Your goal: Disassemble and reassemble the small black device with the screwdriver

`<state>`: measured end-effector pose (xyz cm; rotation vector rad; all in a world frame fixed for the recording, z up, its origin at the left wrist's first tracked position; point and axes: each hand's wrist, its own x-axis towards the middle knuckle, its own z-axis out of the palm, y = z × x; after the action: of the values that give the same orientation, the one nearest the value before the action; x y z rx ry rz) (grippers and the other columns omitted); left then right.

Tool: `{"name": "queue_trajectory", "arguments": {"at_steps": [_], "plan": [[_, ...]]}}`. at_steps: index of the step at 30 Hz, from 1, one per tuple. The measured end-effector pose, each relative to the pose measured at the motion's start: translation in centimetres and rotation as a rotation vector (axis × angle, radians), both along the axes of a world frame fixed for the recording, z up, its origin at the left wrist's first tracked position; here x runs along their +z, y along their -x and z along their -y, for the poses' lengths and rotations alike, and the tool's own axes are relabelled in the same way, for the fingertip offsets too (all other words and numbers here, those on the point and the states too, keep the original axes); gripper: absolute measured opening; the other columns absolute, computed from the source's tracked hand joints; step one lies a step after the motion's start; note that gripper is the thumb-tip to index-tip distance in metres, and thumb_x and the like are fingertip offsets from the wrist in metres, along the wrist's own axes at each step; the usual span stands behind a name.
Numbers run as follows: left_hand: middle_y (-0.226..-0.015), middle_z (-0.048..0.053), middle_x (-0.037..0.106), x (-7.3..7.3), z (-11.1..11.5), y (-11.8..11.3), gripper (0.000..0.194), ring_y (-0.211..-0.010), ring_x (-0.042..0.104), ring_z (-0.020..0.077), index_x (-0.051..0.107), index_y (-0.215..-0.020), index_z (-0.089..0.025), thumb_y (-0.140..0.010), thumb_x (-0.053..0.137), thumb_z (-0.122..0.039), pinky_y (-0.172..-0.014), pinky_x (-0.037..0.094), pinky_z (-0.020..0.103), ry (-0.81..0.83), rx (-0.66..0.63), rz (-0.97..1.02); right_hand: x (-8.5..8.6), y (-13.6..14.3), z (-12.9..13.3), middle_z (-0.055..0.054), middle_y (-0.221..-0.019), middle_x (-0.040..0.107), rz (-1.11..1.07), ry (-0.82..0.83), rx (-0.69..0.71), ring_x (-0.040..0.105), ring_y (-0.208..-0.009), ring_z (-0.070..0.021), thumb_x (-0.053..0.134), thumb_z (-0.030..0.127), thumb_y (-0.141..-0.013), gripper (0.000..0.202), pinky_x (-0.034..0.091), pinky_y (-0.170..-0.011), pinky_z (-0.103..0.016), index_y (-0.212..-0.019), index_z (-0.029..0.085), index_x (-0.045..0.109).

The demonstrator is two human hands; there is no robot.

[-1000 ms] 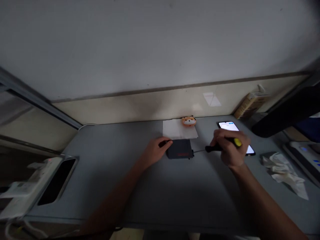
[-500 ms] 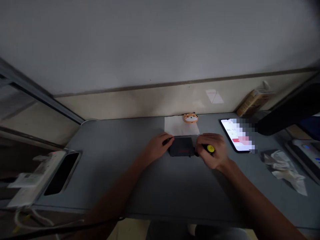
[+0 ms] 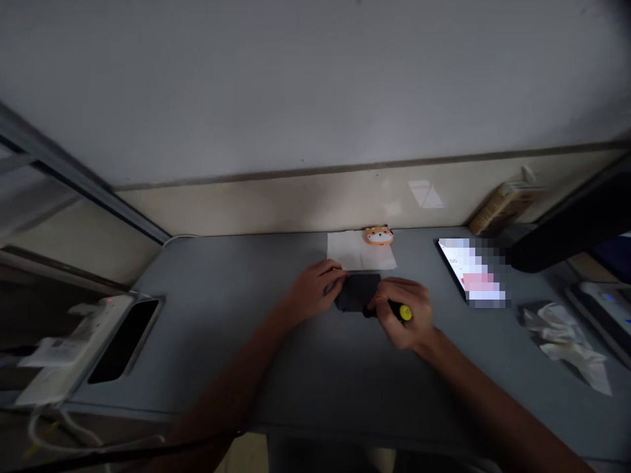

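A flat, dark rectangular box (image 3: 359, 292) lies on the grey desk in front of me. My left hand (image 3: 315, 288) is closed at its left edge, thumb and fingers gripping that side. In my right hand (image 3: 405, 309) is a short black-handled tool with a yellow end (image 3: 405, 313), and the fingers are wrapped round it. The yellow end points right, towards me. The tool's dark front end is at the box's near right corner; its tip is too dim to make out.
White paper (image 3: 348, 248) lies behind the box, with an orange animal-face item (image 3: 379, 235) on it. A lit phone (image 3: 470, 270) and crumpled tissue (image 3: 566, 338) are to the right. Leftward are a dark-screened phone (image 3: 125, 341) and a white power strip (image 3: 89, 341). A carton (image 3: 503, 207) stands at the wall.
My right hand has moved left and slightly nearer to me with the tool, from the box's right side to its near right corner. My left hand stays at the left edge.
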<state>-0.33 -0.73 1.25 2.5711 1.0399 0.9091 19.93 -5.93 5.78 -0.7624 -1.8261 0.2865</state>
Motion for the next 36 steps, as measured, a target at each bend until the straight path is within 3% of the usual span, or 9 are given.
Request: {"name": "queue_trajectory", "arguments": {"at_steps": [6,10,16,22,27,31,34,36], "plan": [[-0.102,0.007,0.07,2.3,1.4,-0.2,0.017,-0.096,0.068,0.0192,0.072,-0.101,-0.02,-0.097,0.058,-0.028,-0.09,0.056,0.034,0.195,-0.115,0.128,0.0,-1.3,-0.5,0.003,-0.048,0.06,-0.252,0.109,-0.124,0.051,-0.042,-0.01,0.049,0.013,-0.082,0.032,0.037,-0.045,-0.023,-0.052,0.021,0.058],[-0.101,0.008,0.07,1.7,1.6,-0.7,0.016,-0.094,0.067,0.0198,0.073,-0.099,-0.02,-0.094,0.066,-0.033,-0.09,0.055,0.034,0.235,-0.135,0.165,-0.3,-2.1,-1.5,0.001,-0.047,0.055,-0.421,0.261,-0.259,0.048,-0.043,-0.0111,0.05,0.021,-0.078,0.031,0.034,-0.044,-0.024,-0.05,0.021,0.06],[-0.09,0.004,0.069,-0.3,0.3,-1.0,0.023,-0.084,0.066,0.0161,0.073,-0.09,-0.02,-0.1,0.059,-0.035,-0.083,0.054,0.029,0.221,-0.024,0.217,0.0,-2.3,-2.6,0.001,-0.045,0.052,-0.541,0.452,-0.322,0.045,-0.043,-0.0123,0.05,0.035,-0.072,0.029,0.032,-0.041,-0.024,-0.048,0.022,0.059],[-0.092,0.003,0.068,-0.2,-3.2,-0.8,0.016,-0.087,0.066,0.0176,0.076,-0.089,-0.023,-0.095,0.065,-0.031,-0.083,0.053,0.029,0.26,0.213,0.111,-0.2,-3.4,-3.7,0.002,-0.047,0.05,-0.613,0.52,-0.395,0.044,-0.046,-0.0122,0.05,0.038,-0.072,0.028,0.032,-0.043,-0.024,-0.05,0.022,0.056],[-0.091,0.003,0.067,-0.2,-4.7,-1.1,0.009,-0.092,0.065,0.0196,0.077,-0.087,-0.023,-0.09,0.07,-0.026,-0.09,0.052,0.033,0.257,0.265,0.01,-0.7,-4.0,-4.2,0.002,-0.047,0.048,-0.606,0.516,-0.451,0.044,-0.048,-0.0123,0.05,0.038,-0.071,0.029,0.032,-0.045,-0.025,-0.049,0.021,0.057],[-0.09,0.004,0.065,0.4,-3.4,-0.9,0.014,-0.094,0.065,0.021,0.076,-0.093,-0.021,-0.093,0.063,-0.028,-0.092,0.051,0.035,0.229,0.326,0.024,-0.5,-4.4,-4.3,0.002,-0.046,0.049,-0.626,0.508,-0.478,0.044,-0.047,-0.0124,0.05,0.037,-0.069,0.027,0.032,-0.045,-0.025,-0.049,0.021,0.058],[-0.083,0.003,0.061,1.1,-0.9,-1.5,0.023,-0.086,0.064,0.021,0.072,-0.103,-0.022,-0.097,0.056,-0.036,-0.085,0.053,0.035,0.263,0.341,0.002,-0.2,-4.7,-4.4,0.002,-0.046,0.049,-0.651,0.489,-0.516,0.044,-0.047,-0.0126,0.05,0.038,-0.069,0.028,0.032,-0.045,-0.026,-0.049,0.021,0.059],[-0.092,0.003,0.063,1.5,1.0,-2.5,0.029,-0.085,0.065,0.0217,0.069,-0.113,-0.023,-0.093,0.061,-0.044,-0.084,0.054,0.036,0.328,0.302,-0.063,-0.1,-4.9,-4.5,0.002,-0.046,0.049,-0.656,0.473,-0.544,0.044,-0.047,-0.0126,0.049,0.038,-0.069,0.029,0.032,-0.046,-0.026,-0.049,0.021,0.059]]}}
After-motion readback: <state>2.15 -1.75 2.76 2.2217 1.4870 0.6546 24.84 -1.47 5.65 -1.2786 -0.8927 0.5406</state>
